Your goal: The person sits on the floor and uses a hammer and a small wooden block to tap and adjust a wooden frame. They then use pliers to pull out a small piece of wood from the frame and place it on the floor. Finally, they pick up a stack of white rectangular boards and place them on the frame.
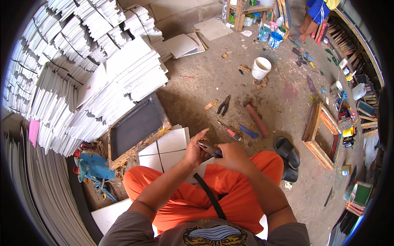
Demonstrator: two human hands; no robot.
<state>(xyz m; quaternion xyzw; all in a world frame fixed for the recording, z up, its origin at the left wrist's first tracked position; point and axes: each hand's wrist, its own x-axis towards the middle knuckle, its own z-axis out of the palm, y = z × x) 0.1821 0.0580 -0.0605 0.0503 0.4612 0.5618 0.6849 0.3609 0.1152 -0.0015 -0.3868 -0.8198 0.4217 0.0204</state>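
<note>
I sit with my legs folded in orange trousers, both hands together over my lap. My right hand point(234, 158) is closed around the dark handles of a pair of metal pliers point(210, 148). Their jaws point left, into my left hand point(193, 152). Its fingers are curled at the jaws, with one fingertip sticking up; whatever they pinch is too small to make out. Beneath my hands lies a white stack of boards point(166, 148) with a dark strap across it. A black strap point(211, 197) hangs over my lap.
On the floor ahead lie black-handled pliers point(223, 105), a red-handled screwdriver point(230, 132), a blue strip point(248, 131) and a reddish bar point(257, 120). A dark framed screen point(139, 123) leans by white stacks point(123, 69). Black sandals point(286, 151), a wooden frame point(314, 129) and a white bucket point(261, 68) stand rightward.
</note>
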